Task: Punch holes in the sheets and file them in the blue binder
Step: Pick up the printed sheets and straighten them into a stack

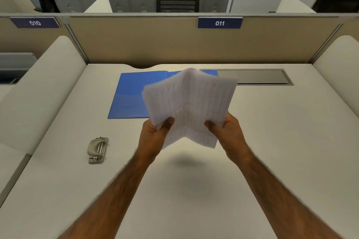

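Observation:
I hold a stack of lined white sheets [191,103] above the desk, bowed into a ridge along the middle and blurred by motion. My left hand [153,134] grips the lower left edge and my right hand [226,131] grips the lower right edge. Behind the sheets the blue binder [130,97] lies flat and closed on the desk; its right part is hidden by the paper. A beige metal hole punch [97,150] rests on the desk to the left of my left forearm, apart from both hands.
The white desk [272,141] has padded side dividers left and right and a beige back partition [155,42] labelled 011. A grey cable hatch [252,76] is set into the desk at the back right. Lockers and a black chair stand beyond the partition.

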